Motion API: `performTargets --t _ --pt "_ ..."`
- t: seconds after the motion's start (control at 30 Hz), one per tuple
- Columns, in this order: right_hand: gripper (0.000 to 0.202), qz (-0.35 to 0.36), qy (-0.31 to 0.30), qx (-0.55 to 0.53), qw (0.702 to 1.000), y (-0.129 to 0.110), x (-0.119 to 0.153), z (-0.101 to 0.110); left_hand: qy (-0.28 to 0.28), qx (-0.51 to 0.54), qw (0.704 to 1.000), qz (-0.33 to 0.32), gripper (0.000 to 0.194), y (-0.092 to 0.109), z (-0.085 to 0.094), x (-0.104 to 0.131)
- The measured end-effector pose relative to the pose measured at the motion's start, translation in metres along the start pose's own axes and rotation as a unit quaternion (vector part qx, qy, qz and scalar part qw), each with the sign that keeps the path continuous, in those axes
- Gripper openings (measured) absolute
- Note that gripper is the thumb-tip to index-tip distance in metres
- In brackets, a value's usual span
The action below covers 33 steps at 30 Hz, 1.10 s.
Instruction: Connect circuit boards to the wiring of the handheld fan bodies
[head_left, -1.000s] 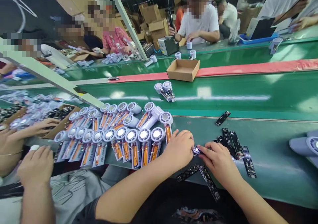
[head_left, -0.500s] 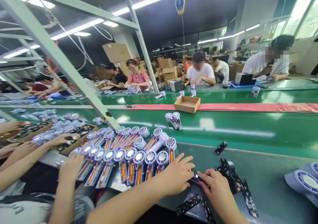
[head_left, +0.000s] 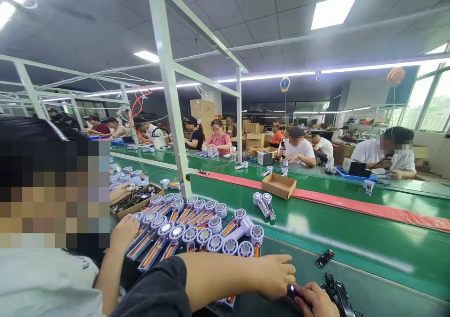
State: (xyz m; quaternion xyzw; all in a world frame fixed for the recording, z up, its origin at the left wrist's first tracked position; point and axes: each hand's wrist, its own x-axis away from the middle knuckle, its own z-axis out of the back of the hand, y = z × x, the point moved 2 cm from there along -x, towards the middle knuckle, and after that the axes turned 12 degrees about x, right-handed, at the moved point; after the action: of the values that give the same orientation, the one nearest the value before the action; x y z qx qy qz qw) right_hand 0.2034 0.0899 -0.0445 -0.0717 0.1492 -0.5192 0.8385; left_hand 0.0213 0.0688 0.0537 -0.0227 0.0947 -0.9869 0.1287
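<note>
At the lower right of the head view, a small black circuit board [head_left: 292,290] with a lit white light sits between my hands. My right hand [head_left: 320,302] grips it from the right, partly cut off by the lower edge. My left hand [head_left: 274,275] meets its other end with bent fingers; the thumb is hidden. Beyond my right hand lie several more black circuit boards [head_left: 340,292], and a single loose board [head_left: 325,258] is farther up. Left of my hands, pale purple handheld fans [head_left: 204,236] lie in rows, their handles showing orange parts inside.
A co-worker sits close on my left, one hand [head_left: 123,235] at the fans, near a cardboard box [head_left: 121,215] of black parts. A metal post [head_left: 172,96] rises behind the fans. Across the green belt [head_left: 333,223] are two fans [head_left: 263,204], an open carton [head_left: 276,189] and people working.
The view has tilted up and turned left, so my hands appear lower. My left fingers, spread before, are now more bent at the circuit board. My right hand still holds it.
</note>
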Motion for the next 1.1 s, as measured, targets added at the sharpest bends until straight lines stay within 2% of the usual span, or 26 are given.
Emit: performTargets --t 0.13,0.23,0.33,0.4,0.43,0.53,0.57,0.6,0.7,0.83,1.0,1.1 --pt "0.029 -0.003 0.021 0.019 1.000 -0.014 0.001 0.019 0.006 0.005 0.999 0.041 0.021 0.007 0.006 -0.007" --pt "0.032 0.004 0.042 0.031 0.999 -0.030 0.003 0.038 0.006 0.018 0.996 0.084 0.018 0.006 0.020 -0.007" --pt "0.036 0.005 0.047 0.043 0.998 -0.045 0.008 0.052 0.020 0.054 0.989 0.138 0.011 0.011 0.034 0.003" --pt "0.033 -0.008 0.031 0.051 0.998 -0.050 0.013 0.056 0.045 0.092 0.975 0.198 0.010 0.016 0.036 0.014" --pt "0.031 -0.018 0.019 0.058 0.998 -0.051 0.015 0.056 0.067 0.114 0.964 0.231 0.015 0.018 0.034 0.021" --pt "0.030 -0.030 -0.019 0.076 0.996 -0.048 0.016 0.052 0.123 0.182 0.915 0.339 0.050 0.017 0.014 0.034" --pt "0.030 -0.031 -0.033 0.082 0.996 -0.047 0.015 0.051 0.125 0.208 0.887 0.392 0.058 0.015 0.005 0.036" --pt "0.030 -0.031 -0.047 0.088 0.995 -0.046 0.014 0.051 0.104 0.239 0.876 0.406 0.060 0.016 -0.005 0.036" --pt "0.029 -0.013 -0.075 0.110 0.991 -0.049 0.014 0.053 0.087 0.302 0.858 0.406 0.058 0.018 -0.023 0.032" --pt "0.025 0.067 -0.055 0.159 0.983 -0.053 0.012 0.056 0.133 0.346 0.841 0.394 0.059 0.019 -0.030 0.031" --pt "0.024 0.110 -0.055 0.102 0.987 -0.046 0.007 0.050 0.191 0.398 0.810 0.386 0.054 0.017 -0.033 0.035" --pt "0.024 0.112 -0.062 0.065 0.990 -0.044 0.007 0.049 0.209 0.421 0.790 0.394 0.054 0.018 -0.035 0.035"
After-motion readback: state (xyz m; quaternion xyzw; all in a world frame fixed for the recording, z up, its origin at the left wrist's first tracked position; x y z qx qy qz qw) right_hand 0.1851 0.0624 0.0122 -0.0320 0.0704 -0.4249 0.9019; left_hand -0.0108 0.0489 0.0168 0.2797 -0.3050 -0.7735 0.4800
